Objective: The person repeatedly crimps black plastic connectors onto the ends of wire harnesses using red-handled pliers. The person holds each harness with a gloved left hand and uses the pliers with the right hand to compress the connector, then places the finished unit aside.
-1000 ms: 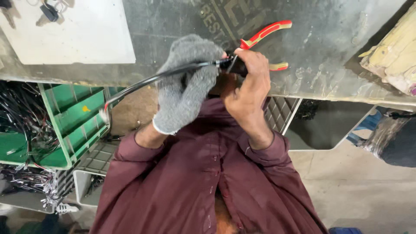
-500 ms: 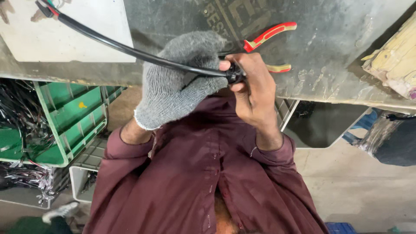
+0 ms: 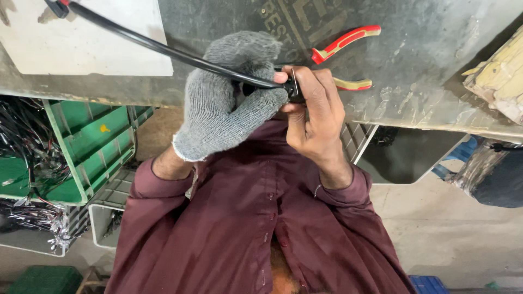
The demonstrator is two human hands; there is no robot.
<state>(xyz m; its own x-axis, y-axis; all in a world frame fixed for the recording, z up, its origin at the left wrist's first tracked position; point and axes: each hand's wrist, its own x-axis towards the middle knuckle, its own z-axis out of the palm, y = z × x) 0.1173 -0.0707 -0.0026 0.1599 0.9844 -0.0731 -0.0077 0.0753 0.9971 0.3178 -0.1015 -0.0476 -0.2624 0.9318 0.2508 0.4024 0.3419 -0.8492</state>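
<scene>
A thick black cable (image 3: 163, 49) is gripped by the left hand (image 3: 229, 98), which is covered by a grey knit glove, fingers curled shut around it. The cable's end is pinched by the bare right hand (image 3: 313, 109), thumb and fingers closed tight on a small dark piece (image 3: 293, 87) right where the two hands meet. What exactly that piece is can't be made out, it's mostly hidden by the fingers. From the gloved hand the cable is run up and off to the top corner, across a white sheet (image 3: 87, 43) that's laid on the grey metal bench (image 3: 425, 49).

Pliers with red and cream handles (image 3: 343, 54) are left lying on the bench just behind the bare hand, not touched by it. Green plastic crates (image 3: 92, 147) stuffed with tangled black wires (image 3: 22, 141) are parked below the bench edge. A maroon buttoned shirt (image 3: 250, 218) is worn, sleeves down to the wrists.
</scene>
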